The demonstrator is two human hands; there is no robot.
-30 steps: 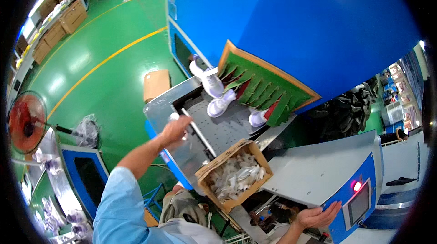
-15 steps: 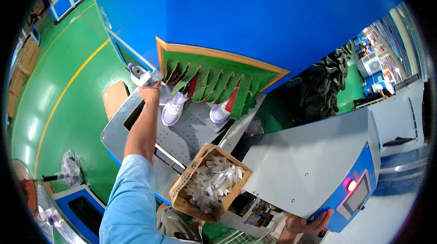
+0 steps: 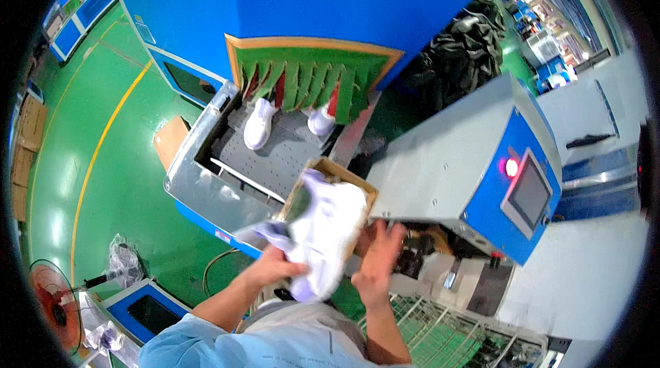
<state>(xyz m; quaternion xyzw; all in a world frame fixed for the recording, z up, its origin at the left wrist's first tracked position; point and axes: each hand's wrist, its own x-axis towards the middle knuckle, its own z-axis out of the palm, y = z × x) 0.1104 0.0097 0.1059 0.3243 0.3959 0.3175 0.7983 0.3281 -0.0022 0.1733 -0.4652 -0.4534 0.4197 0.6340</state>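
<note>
— While we look down, where does the shoe (image 3: 323, 230) lie?
— Over the box's (image 3: 364, 193) near edge, long axis running away from us toward the conveyor (image 3: 275, 155).
— Which hand is on it?
— Our left hand (image 3: 275, 268) grips its near end; our right hand (image 3: 378, 258) is spread open just beside it, touching nothing we can tell.
— Anything beyond?
— Two shoes (image 3: 260, 124) by the green flaps (image 3: 302, 83).

Cardboard box (image 3: 335, 174): brown, open, centre, against the conveyor's sill.
Touchscreen (image 3: 528, 196): dark rectangle on blue panel, 3 o'clock.
Stacked cartons (image 3: 26, 136): brown, 9 o'clock, floor edge.
</note>
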